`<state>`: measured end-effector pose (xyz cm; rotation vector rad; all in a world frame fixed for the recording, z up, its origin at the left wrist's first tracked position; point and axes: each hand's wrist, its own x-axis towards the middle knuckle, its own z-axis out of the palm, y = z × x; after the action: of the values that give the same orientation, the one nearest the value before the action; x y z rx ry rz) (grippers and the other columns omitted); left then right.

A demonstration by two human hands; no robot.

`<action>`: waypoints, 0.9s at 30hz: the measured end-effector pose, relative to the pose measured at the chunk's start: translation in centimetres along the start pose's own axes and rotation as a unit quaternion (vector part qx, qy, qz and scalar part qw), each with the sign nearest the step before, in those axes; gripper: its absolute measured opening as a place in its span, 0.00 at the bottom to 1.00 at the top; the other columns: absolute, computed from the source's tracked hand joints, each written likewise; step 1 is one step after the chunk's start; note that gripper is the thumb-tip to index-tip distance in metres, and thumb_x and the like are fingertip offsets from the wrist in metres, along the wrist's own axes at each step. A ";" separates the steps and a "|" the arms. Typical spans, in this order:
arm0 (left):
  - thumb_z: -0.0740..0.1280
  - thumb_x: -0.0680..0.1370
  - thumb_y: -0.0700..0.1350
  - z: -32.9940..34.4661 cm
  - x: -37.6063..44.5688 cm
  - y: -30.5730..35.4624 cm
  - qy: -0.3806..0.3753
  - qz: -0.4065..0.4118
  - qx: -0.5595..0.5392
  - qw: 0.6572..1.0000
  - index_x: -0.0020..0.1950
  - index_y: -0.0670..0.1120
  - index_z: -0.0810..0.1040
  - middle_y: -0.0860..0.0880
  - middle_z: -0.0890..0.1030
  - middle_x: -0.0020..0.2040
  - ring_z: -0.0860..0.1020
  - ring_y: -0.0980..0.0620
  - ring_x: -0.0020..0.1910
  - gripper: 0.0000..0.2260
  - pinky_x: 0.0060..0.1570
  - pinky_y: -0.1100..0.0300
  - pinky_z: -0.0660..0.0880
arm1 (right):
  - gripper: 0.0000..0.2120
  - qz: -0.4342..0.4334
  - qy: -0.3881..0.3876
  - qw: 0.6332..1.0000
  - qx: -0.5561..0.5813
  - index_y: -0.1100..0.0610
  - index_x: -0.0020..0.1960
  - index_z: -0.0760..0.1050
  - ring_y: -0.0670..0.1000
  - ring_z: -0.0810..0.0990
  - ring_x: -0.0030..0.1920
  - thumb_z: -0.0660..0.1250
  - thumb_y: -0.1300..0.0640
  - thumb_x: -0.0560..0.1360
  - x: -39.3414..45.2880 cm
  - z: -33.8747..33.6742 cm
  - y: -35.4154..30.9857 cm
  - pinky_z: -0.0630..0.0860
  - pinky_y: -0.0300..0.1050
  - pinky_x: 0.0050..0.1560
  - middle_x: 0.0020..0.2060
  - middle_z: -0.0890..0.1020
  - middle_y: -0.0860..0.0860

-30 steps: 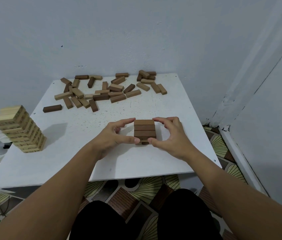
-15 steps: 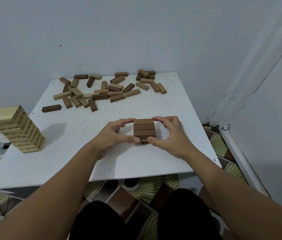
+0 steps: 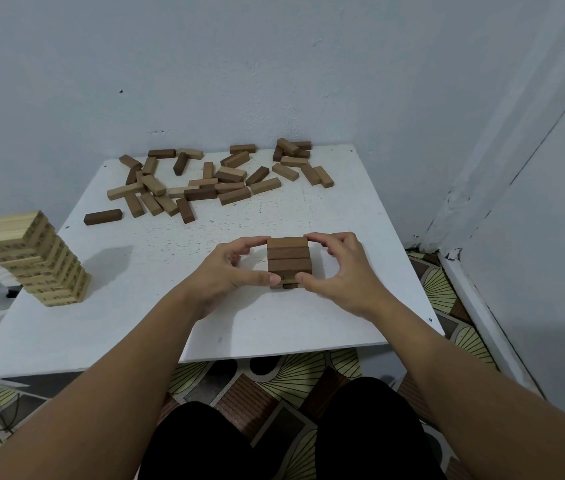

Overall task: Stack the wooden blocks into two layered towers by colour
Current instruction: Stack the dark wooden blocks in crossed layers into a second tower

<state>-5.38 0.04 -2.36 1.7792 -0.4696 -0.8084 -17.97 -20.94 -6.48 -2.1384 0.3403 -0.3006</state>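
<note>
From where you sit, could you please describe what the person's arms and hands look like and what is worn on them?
Both forearms are bare to the frame's edge, with no sleeves in view. The left hand and right hand carry no gloves, rings, watch or bracelets that show. The fingers have short nails. Black trousers cover the legs.

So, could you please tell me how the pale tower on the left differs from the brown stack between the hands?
The pale tower is light wood; the brown stack is dark. The pale tower rises many layers, the brown stack only a few. The pale tower stands untouched near the table's left edge, while the left hand and right hand hold the brown stack's sides. Both are layered blocks on the white table.
</note>
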 end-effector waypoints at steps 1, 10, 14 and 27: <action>0.83 0.60 0.47 0.0 0.0 0.0 0.002 0.000 0.001 1.000 0.66 0.61 0.80 0.47 0.69 0.70 0.64 0.50 0.71 0.35 0.63 0.56 0.63 | 0.34 0.001 0.001 1.000 0.000 0.39 0.74 0.68 0.48 0.65 0.68 0.78 0.44 0.72 0.0 0.0 0.0 0.68 0.43 0.68 0.63 0.66 0.44; 0.83 0.64 0.44 0.1 0.0 0.0 0.003 0.001 0.003 1.000 0.68 0.60 0.80 0.47 0.69 0.71 0.64 0.50 0.70 0.34 0.63 0.55 0.63 | 0.33 0.004 -0.006 1.000 0.002 0.38 0.74 0.67 0.48 0.65 0.68 0.78 0.44 0.72 0.0 0.0 -0.1 0.69 0.46 0.69 0.64 0.65 0.45; 0.83 0.60 0.48 0.0 -0.1 0.0 0.000 0.002 -0.003 1.000 0.68 0.61 0.79 0.47 0.69 0.71 0.64 0.49 0.71 0.37 0.65 0.54 0.62 | 0.33 0.010 -0.006 1.000 0.023 0.40 0.72 0.67 0.47 0.67 0.66 0.78 0.43 0.72 -0.3 -0.1 -0.3 0.70 0.43 0.66 0.64 0.66 0.44; 0.83 0.59 0.47 0.0 -0.2 0.0 0.016 -0.006 -0.015 1.000 0.65 0.60 0.82 0.52 0.72 0.67 0.67 0.50 0.70 0.34 0.62 0.56 0.67 | 0.19 0.021 0.017 0.996 0.082 0.44 0.52 0.76 0.48 0.69 0.64 0.59 0.33 0.71 -0.2 0.0 -0.8 0.67 0.41 0.66 0.57 0.69 0.45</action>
<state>-5.55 0.21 -2.34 1.7671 -0.4243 -0.7904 -18.07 -20.47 -5.84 -1.9640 0.3662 -0.3299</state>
